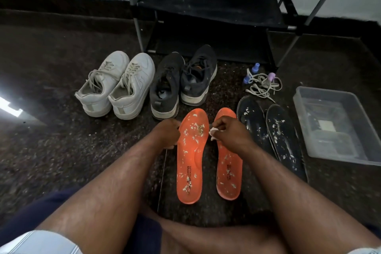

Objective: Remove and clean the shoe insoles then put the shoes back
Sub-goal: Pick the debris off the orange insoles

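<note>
Orange insoles, two of them, lay side by side on the dark speckled floor (61, 150) right in front of you: left orange insole (190, 156) and right orange insole (228, 169), toes pointing away, both littered with small white flecks; dark print showed near the heels. Your left hand (168, 136) was curled at the outer edge of the left orange insole, gripping it. Your right hand (231, 130) sat over the toe half of the right orange insole, fingers pinching a small white wad (213, 131). Just right of those, two dark insoles (268, 130) lay flat, same white flecks. Behind: white sneakers (115, 86) paired on the left, black sneakers (183, 82) beside them. Loose laces (263, 86) with small blue and purple bottles sat behind the dark insoles. Clear plastic tub (338, 123) far right. Black shoe rack (208, 16) stood against the wall.
</note>
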Available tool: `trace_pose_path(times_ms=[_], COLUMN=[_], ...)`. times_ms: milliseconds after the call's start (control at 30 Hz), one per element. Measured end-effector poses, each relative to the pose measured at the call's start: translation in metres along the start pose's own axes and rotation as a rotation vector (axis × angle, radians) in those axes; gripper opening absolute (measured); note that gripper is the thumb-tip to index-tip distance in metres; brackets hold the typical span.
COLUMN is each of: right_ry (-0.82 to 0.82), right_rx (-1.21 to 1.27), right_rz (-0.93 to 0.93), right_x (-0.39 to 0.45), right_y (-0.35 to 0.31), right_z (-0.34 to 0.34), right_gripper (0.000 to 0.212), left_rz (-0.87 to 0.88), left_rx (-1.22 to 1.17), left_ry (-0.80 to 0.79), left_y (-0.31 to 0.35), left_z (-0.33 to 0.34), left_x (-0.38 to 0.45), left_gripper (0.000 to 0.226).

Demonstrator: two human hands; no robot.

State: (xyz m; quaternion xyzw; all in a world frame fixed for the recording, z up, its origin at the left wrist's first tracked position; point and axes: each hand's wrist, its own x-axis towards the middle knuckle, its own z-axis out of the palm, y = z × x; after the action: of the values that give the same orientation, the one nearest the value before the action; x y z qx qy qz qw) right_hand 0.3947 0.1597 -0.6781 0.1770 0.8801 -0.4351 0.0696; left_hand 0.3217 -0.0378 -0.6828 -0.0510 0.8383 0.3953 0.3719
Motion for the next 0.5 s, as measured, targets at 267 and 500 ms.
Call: trace_pose_path(times_ms=[267, 500], right_ry=[0.085, 0.177], right_rx=[-0.03, -0.119], right_rz=[-0.063, -0.149], right_x=[-0.001, 0.009], right_y=[0.001, -0.014], right_z=[0.001, 0.001], right_gripper=[0.013, 0.018], left_rz=[-0.074, -0.103], left_rx=[-0.16, -0.229], left_ry=[-0.079, -0.103], left_y=[-0.004, -0.003], left_z=[0.001, -0.001], left_x=[-0.003, -0.004], left_gripper=[0.053, 0.055])
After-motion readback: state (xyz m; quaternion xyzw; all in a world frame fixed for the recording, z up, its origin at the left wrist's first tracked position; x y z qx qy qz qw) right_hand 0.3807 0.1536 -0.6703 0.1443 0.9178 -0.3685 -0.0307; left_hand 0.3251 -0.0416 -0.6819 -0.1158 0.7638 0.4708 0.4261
